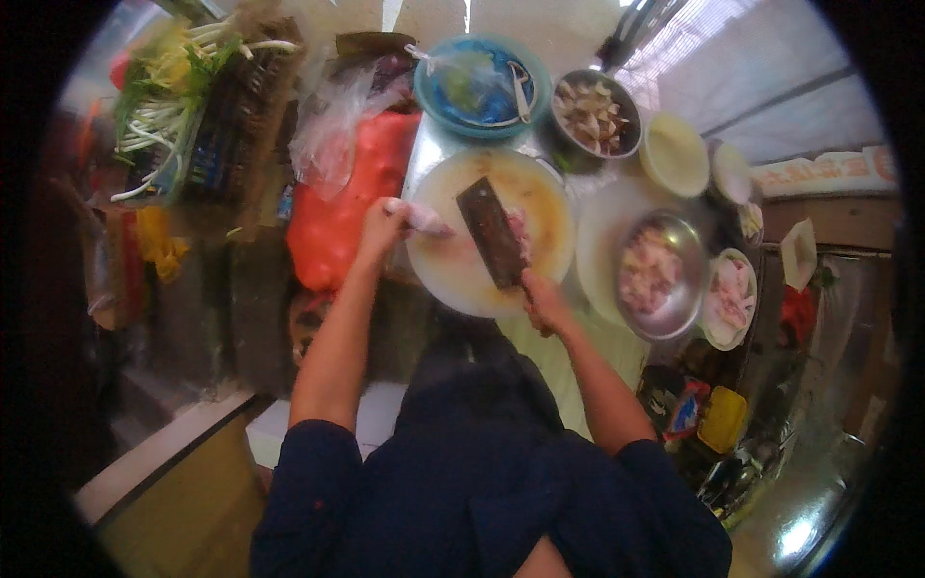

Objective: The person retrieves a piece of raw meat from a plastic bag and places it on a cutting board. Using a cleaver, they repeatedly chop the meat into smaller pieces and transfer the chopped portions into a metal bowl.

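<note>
My right hand (pixel 545 303) grips the handle of a Chinese cleaver (pixel 490 230), whose broad dark blade lies over the middle of a round, stained chopping board (pixel 462 289). Just right of the blade is a small heap of chopped pink meat (pixel 517 227). At the board's left edge my left hand (pixel 383 227) holds one end of a pale piece of raw meat (pixel 425 218), perhaps a poultry leg. The other end of that piece points toward the cleaver, with a gap between them.
Right of the board stands a steel bowl (pixel 683 300) of chopped meat, beside an oval dish (pixel 748 318) of meat. Behind are a blue-green basin (pixel 426 101) and a pot (pixel 634 141) of cut pieces. A red bag (pixel 332 231) and spring onions (pixel 148 134) are on the left.
</note>
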### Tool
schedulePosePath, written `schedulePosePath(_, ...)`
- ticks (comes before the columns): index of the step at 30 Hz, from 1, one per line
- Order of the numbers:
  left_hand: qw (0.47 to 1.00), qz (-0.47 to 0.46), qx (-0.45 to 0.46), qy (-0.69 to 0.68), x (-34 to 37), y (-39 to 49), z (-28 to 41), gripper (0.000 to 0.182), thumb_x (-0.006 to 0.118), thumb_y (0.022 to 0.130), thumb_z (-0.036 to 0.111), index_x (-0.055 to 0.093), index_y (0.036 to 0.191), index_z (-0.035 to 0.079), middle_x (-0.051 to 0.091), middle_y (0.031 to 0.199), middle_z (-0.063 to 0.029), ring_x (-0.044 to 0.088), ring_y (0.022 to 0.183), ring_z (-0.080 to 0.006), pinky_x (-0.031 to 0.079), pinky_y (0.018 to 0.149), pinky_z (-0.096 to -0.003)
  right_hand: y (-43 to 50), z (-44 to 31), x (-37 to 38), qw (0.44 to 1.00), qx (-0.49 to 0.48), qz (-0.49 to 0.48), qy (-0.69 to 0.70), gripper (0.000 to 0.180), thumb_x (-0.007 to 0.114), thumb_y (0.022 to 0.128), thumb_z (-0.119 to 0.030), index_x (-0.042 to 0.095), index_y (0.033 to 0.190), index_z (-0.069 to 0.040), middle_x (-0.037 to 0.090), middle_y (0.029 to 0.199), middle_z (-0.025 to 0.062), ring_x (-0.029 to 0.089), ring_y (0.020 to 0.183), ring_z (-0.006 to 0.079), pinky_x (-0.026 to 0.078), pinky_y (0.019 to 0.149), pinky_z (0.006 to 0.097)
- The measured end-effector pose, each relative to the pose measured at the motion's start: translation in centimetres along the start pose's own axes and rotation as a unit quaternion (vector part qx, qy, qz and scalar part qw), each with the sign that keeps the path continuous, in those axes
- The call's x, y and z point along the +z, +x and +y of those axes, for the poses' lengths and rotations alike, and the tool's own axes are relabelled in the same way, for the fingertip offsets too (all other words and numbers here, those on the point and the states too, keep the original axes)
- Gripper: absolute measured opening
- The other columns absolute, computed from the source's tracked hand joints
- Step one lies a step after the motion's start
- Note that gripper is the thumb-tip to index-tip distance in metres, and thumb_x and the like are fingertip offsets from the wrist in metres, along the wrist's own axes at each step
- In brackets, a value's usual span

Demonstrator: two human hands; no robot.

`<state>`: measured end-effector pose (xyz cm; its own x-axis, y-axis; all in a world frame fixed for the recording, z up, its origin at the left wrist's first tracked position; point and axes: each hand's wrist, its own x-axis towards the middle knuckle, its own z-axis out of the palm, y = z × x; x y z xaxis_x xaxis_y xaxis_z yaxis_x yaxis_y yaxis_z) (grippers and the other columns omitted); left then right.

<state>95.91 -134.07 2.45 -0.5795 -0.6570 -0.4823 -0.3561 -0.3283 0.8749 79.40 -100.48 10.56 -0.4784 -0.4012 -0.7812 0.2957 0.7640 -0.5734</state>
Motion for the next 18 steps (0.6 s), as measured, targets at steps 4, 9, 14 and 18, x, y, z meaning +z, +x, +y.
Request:
schedulePosePath(4,0.975,-0.063,0.037,0.209,5.1,-2.1,-3.3,0.036,0.070,0.100,0.033,0.066,0.116,0.001,0.076,0.103,-0.0199,0.075,0.094,-0.0355,0.058,0.083,-0.0460,-2.1,-0.7,0.2,0.968,-0.204,0.059,-0.136,0.046,0.056,0.106,-0.042,0.069,0.125,-0.002,0.073,0.101,0.0274,0.070,0.094,0.0468,0.054,0.084,0.0485)
schedulePosePath(9,0.926,-0.035,0.095,0.365,6.5,-4.3,-3.3,0.040,0.065,0.104,0.037,0.062,0.124,0.003,0.073,0.102,-0.0261,0.072,0.099,-0.0444,0.055,0.085,-0.0497,-5.8,0.7,3.4,0.953,-0.267,0.079,-0.115,0.043,0.059,0.106,-0.039,0.065,0.129,-0.003,0.074,0.105,0.0274,0.069,0.101,0.0496,0.054,0.086,0.0525)
schedulePosePath(14,0.916,-0.054,0.043,0.396,6.4,-4.5,-1.5,0.042,0.061,0.106,0.038,0.060,0.128,0.003,0.073,0.105,-0.0284,0.070,0.102,-0.0488,0.054,0.087,-0.0536,-4.9,0.3,4.6,0.965,-0.198,0.055,-0.160,0.041,0.061,0.105,-0.036,0.065,0.130,-0.003,0.073,0.108,0.0289,0.067,0.105,0.0517,0.053,0.089,0.0549)
schedulePosePath(18,0.918,-0.046,0.037,0.393,6.7,-4.5,-1.9,0.044,0.059,0.106,0.039,0.059,0.129,0.002,0.071,0.111,-0.0313,0.068,0.107,-0.0516,0.053,0.091,-0.0556,-6.3,-4.2,3.5,0.955,-0.257,0.062,-0.135,0.038,0.059,0.106,-0.032,0.064,0.132,-0.004,0.073,0.109,0.0287,0.068,0.106,0.0517,0.054,0.090,0.0541)
